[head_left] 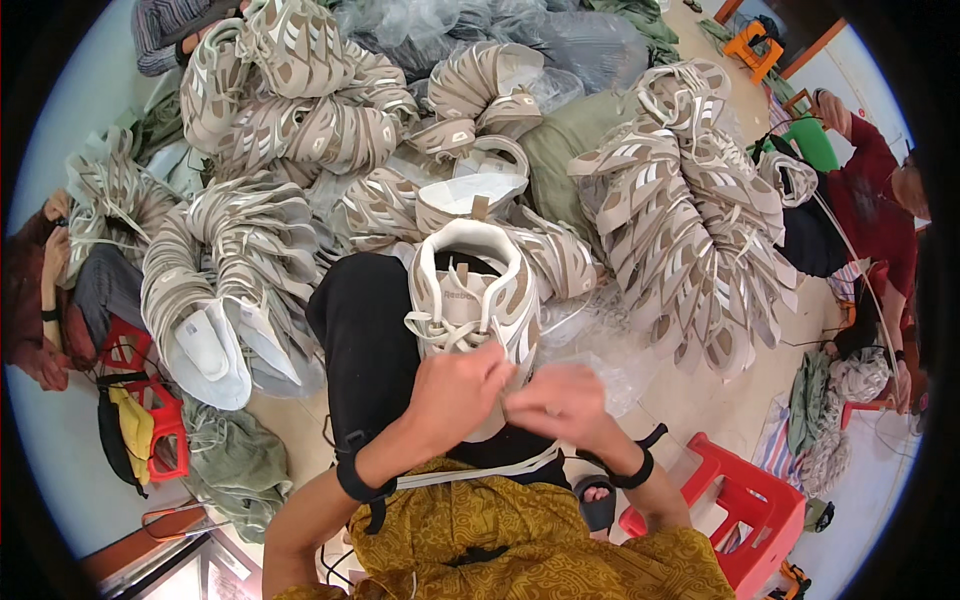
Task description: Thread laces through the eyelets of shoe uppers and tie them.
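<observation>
On my lap rests a beige and white sneaker upper [520, 290], its collar facing away and its toe toward me. A white shoelace [455, 330] runs through its upper eyelets in loose loops. My left hand [460, 390] is closed over the lower lacing, thumb and fingers pressed together. Just right of it, my right hand [562, 405] is also closed, its fingers curled at the shoe's front and slightly blurred. Whatever the fingertips grip is hidden. A bundle of white laces [480, 468] lies across my lap below the hands.
Long stacked rows of similar uppers lie left [270, 240], far left and right [690, 230]. Clear plastic bags [570, 50] are heaped at the back. A red stool [750, 500] stands at my right. Other people sit at the left and right [870, 190] edges.
</observation>
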Available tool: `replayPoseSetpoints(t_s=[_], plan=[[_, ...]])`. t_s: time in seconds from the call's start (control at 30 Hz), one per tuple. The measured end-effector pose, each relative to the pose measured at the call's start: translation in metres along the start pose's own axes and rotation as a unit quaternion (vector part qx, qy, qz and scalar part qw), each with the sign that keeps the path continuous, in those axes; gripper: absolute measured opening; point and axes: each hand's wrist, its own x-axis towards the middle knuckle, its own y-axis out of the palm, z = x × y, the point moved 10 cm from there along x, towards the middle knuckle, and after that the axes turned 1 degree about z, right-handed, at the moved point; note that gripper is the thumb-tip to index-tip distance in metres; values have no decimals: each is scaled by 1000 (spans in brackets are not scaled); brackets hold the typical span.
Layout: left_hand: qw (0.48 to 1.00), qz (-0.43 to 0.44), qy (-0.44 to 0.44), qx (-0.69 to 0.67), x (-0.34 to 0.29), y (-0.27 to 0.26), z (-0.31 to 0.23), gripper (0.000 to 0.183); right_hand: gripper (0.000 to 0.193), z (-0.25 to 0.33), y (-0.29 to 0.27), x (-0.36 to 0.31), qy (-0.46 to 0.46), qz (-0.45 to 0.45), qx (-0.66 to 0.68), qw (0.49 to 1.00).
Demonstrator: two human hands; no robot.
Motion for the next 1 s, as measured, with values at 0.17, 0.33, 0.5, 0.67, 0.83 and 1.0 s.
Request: replayPoseSetpoints(t_s=[0.17, 0.33, 0.5, 0.67, 0.83, 1.0], plan=[[966, 81, 243, 26, -46, 33, -86, 13, 24, -66, -8, -3, 348, -69, 244, 902], [927, 166, 325, 81, -89, 89, -100, 11, 26, -55, 10, 4, 305, 45, 109, 945], [974, 134, 183, 6, -53, 16, -56, 25, 30, -74, -7, -13, 337, -4, 159, 928], [999, -7, 42, 12, -28, -44, 1, 24, 42, -64, -6, 28, 264, -30, -6, 964], [977, -99, 128, 136, -11, -57, -4, 29, 43, -75, 11, 31, 270, -17, 16, 963], [964, -14, 103, 245, 3, -48, 13, 26, 37, -91, -2, 4, 306, -56, 245, 918]])
